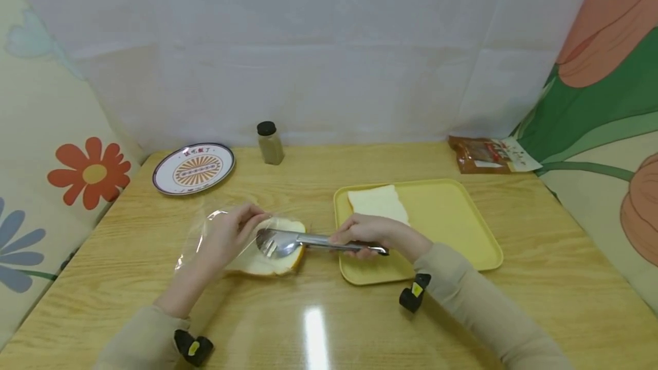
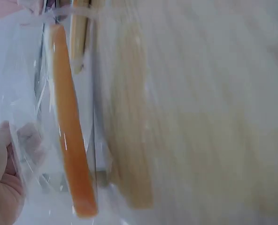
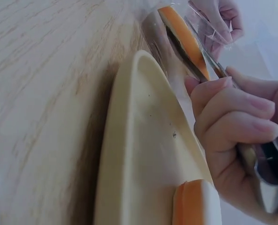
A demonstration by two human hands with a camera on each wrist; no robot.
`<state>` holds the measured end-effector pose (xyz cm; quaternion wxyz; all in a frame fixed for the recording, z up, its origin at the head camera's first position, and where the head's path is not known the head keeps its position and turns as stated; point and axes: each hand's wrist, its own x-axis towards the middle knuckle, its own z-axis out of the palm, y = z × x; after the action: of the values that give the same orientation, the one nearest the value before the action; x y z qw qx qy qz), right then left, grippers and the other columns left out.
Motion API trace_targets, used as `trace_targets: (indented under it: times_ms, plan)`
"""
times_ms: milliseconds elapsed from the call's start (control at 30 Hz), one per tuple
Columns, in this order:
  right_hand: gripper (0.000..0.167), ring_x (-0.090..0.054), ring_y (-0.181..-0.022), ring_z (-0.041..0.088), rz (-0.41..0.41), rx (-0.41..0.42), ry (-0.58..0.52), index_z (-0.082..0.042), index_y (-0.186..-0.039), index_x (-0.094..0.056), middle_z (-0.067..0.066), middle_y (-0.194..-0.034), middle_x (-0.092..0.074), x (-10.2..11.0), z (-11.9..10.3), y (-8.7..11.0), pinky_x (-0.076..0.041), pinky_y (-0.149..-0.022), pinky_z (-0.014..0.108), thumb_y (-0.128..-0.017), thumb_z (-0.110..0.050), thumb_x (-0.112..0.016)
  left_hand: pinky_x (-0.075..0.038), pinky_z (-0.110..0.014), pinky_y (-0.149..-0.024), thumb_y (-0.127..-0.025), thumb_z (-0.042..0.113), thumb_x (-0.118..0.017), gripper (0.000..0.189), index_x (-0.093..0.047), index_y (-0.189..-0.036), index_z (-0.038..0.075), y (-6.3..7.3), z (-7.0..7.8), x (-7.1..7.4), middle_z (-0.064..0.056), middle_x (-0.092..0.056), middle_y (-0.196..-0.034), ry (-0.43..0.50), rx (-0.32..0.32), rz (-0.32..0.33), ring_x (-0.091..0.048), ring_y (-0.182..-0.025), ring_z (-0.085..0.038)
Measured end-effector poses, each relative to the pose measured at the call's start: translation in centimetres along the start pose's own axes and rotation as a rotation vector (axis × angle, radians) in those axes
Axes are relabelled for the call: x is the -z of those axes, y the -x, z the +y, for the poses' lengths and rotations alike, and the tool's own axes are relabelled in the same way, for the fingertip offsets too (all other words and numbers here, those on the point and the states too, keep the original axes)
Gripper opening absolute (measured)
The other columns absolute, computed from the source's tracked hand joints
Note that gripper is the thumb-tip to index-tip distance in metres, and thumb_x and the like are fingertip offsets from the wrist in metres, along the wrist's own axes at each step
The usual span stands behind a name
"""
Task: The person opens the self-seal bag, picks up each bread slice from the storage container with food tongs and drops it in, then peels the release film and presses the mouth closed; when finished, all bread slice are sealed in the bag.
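My left hand (image 1: 226,241) pinches the edge of a clear plastic bag (image 1: 192,244) with white bread (image 1: 249,261) at its mouth. The orange-brown crust (image 2: 71,126) shows through the film in the left wrist view. My right hand (image 1: 372,233) grips metal tongs (image 1: 316,240) by the handles. Their broad head lies over the bread, and in the right wrist view the crust edge (image 3: 188,37) sits between the two arms of the tongs. Beside my right hand, more sliced bread (image 1: 377,201) lies at the left of a yellow tray (image 1: 452,227).
A patterned oval plate (image 1: 221,167) is at the back left. Near it stands a small bottle (image 1: 271,150) with a black cap. At the back right lies a brown food packet (image 1: 468,159). A white cloth (image 1: 329,73) hangs behind the wooden table (image 1: 267,324).
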<state>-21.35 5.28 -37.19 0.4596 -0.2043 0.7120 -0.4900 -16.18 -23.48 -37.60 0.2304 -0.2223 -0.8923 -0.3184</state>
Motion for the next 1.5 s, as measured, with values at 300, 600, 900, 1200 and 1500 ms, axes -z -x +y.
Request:
trace_targets:
  times_ms: [300,600,900,1200,1500]
  plan:
    - [0.030,-0.037,-0.037,0.005,0.052,-0.051,0.006,0.007,-0.096,-0.062,0.000,-0.053,-0.049,1.9,0.4,2.4,-0.030,-0.034,0.018,-0.094,-0.022,-0.054,-0.041,-0.008,-0.051,-0.086,-0.001,-0.064,0.004,-0.062,-0.086,0.003,-0.5,-0.3,1.4,-0.009,-0.071,-0.075,-0.048,0.043,0.046,-0.056,-0.060,-0.006]
    - [0.028,-0.035,-0.035,0.006,0.091,-0.002,0.056,0.009,-0.100,-0.065,0.000,-0.052,-0.051,2.1,0.8,3.1,-0.030,-0.033,0.019,-0.094,-0.016,-0.055,-0.052,-0.016,-0.060,-0.088,0.002,-0.062,0.002,-0.062,-0.089,0.000,-0.2,-0.2,1.0,-0.012,-0.072,-0.086,0.020,0.106,-0.061,-0.064,-0.073,-0.012]
    - [0.026,-0.035,-0.035,0.007,0.088,-0.001,0.061,0.006,-0.102,-0.066,0.002,-0.053,-0.051,1.8,0.1,2.1,-0.030,-0.033,0.020,-0.094,-0.014,-0.052,-0.049,-0.017,-0.055,-0.082,-0.007,-0.066,0.011,-0.064,-0.086,0.003,-0.1,-0.6,0.3,-0.007,-0.071,-0.079,0.017,-0.023,-0.052,-0.053,-0.066,0.003]
    - [0.026,-0.036,-0.037,0.007,0.088,-0.035,0.065,0.004,-0.105,-0.067,0.002,-0.053,-0.052,1.5,-0.2,1.8,-0.030,-0.034,0.019,-0.096,-0.014,-0.051,-0.049,-0.020,-0.055,-0.089,0.006,-0.062,0.006,-0.064,-0.086,0.002,0.0,-0.6,0.4,-0.008,-0.072,-0.084,-0.006,0.018,-0.074,-0.054,-0.067,0.000]
    - [0.027,-0.035,-0.037,0.007,0.090,-0.053,0.063,0.005,-0.100,-0.066,0.002,-0.053,-0.051,1.8,0.6,2.4,-0.030,-0.034,0.020,-0.095,-0.018,-0.054,-0.053,-0.025,-0.063,-0.087,0.002,-0.064,0.004,-0.066,-0.088,0.005,0.2,-0.4,0.8,-0.007,-0.073,-0.085,-0.047,0.079,-0.075,-0.064,-0.076,-0.013]
